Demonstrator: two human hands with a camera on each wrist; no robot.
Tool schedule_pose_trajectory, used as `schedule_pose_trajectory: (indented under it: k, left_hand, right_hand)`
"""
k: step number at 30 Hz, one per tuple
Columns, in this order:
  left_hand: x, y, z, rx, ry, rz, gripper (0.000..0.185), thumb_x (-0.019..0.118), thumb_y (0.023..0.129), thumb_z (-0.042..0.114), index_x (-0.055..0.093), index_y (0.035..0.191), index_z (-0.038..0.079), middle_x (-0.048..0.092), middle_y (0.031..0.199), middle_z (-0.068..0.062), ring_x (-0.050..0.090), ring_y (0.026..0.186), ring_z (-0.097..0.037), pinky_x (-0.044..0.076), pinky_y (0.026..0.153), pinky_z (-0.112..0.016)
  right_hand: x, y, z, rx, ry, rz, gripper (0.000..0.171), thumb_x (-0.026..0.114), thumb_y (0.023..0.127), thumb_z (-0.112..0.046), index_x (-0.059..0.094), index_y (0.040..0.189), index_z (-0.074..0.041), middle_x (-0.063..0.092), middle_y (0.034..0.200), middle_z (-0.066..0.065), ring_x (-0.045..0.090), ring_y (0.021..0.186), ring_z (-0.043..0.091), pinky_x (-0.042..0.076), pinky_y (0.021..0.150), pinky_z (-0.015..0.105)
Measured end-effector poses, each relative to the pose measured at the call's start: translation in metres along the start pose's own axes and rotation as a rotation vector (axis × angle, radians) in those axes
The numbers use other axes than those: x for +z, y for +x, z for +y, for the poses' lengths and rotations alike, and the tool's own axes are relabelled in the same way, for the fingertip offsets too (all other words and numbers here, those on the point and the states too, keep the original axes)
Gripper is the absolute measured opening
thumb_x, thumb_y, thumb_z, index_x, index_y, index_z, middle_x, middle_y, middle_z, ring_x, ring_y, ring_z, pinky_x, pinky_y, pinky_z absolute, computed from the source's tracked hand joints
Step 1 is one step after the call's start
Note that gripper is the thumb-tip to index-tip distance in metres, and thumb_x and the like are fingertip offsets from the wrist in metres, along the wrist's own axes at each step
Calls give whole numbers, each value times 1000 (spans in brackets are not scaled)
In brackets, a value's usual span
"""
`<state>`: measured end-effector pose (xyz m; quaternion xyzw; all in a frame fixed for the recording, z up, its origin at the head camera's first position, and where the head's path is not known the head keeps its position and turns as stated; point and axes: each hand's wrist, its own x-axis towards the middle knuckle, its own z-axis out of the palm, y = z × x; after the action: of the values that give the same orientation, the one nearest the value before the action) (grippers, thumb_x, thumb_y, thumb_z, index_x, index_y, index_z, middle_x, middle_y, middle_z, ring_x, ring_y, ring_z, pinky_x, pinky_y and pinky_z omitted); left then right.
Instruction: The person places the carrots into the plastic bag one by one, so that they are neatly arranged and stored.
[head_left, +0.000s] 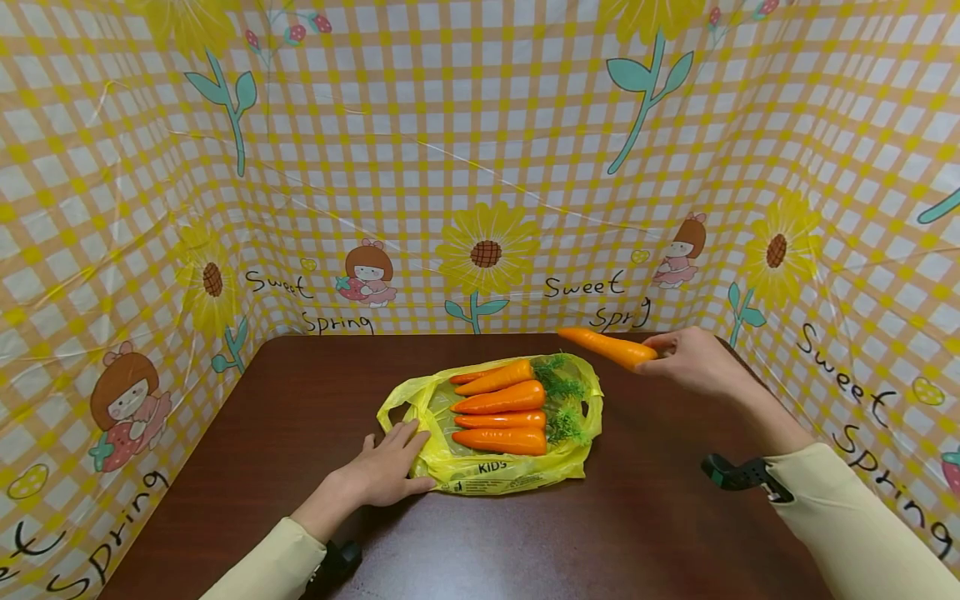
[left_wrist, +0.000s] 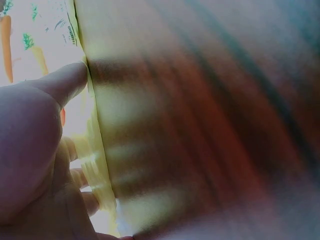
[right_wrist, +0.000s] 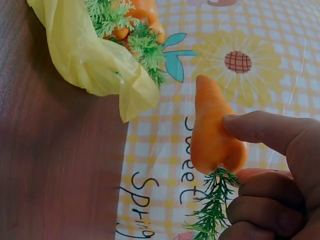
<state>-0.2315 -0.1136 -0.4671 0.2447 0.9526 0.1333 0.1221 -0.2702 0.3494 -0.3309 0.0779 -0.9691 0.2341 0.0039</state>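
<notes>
A yellow plastic bag [head_left: 510, 479] lies flat on the table, its handles at the left and right ends. Several orange carrots [head_left: 501, 397] lie side by side on it, tips to the left and green tops [head_left: 564, 400] to the right. My left hand [head_left: 384, 467] rests on the bag's left end, fingers spread. In the left wrist view its thumb touches the bag's yellow edge [left_wrist: 100, 135]. Above and right of the bag, my right hand [head_left: 697, 360] pinches another carrot [head_left: 611, 346] by its thick end. That carrot's feathery green top [right_wrist: 212, 205] hangs beside the fingers in the right wrist view.
The dark brown table [head_left: 525, 550] extends around the bag on all sides. Checked cloth walls [head_left: 480, 167] with flowers and lettering stand at the back, left and right. Each forearm wears a black wrist strap [head_left: 738, 477].
</notes>
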Motion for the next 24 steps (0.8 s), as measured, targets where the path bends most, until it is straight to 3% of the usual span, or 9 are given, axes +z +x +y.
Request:
schedule_pose_trajectory:
  k: [5,15,24]
  left_hand:
    - [0,0,0,1,-2,-1,79,58,97,55,34,158,12,19,167,-14,19,154,-37,19,113,-71]
    - [0,0,-1,0,-5,-3,79,58,97,56,33,158,12,19,167,-14,18,154,-37,18,113,-72]
    - [-1,-1,-1,1,-17,-6,79,59,97,55,33,158,12,18,167,-15,18,154,-37,18,113,-71]
  right_hand:
    - [0,-2,-8,-3,14,-19,53,75,89,-40,68,126,-2,72,96,10,52,66,18,40,56,31]
    - [4,-6,-23,-48,10,-41,51,77,87,-38,69,124,-3,72,98,10,49,62,17,37,53,30]
    - [9,-6,-35,-92,4,-93,47,76,89,-35,69,125,-5,69,81,3,41,53,14,33,50,28]
